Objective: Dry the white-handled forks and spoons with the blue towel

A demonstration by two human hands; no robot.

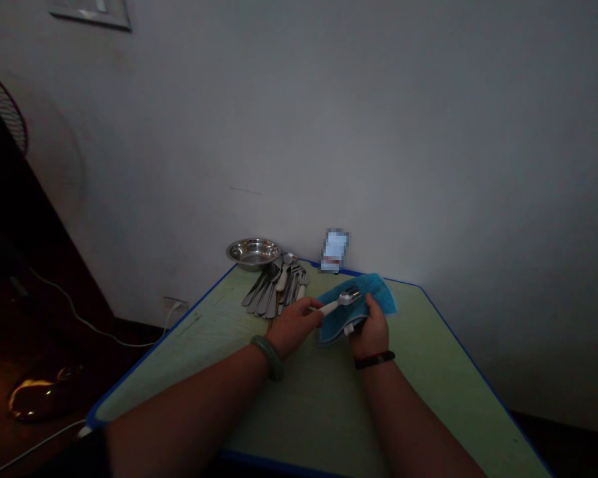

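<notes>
My left hand (295, 324) pinches the white handle of a spoon (339, 300), whose metal bowl lies on a blue cloth (363, 302). My right hand (369, 330) grips the near edge of that cloth and holds it under the spoon, above a green table (323, 398). A green bangle circles my left wrist and a dark band my right.
Several more pieces of cutlery (278, 287) lie fanned out at the table's far left, beside a steel bowl (254, 252) at the wall. A small blurred box (335, 250) stands against the wall. A fan (2, 106) and white cables (80, 318) are on the left.
</notes>
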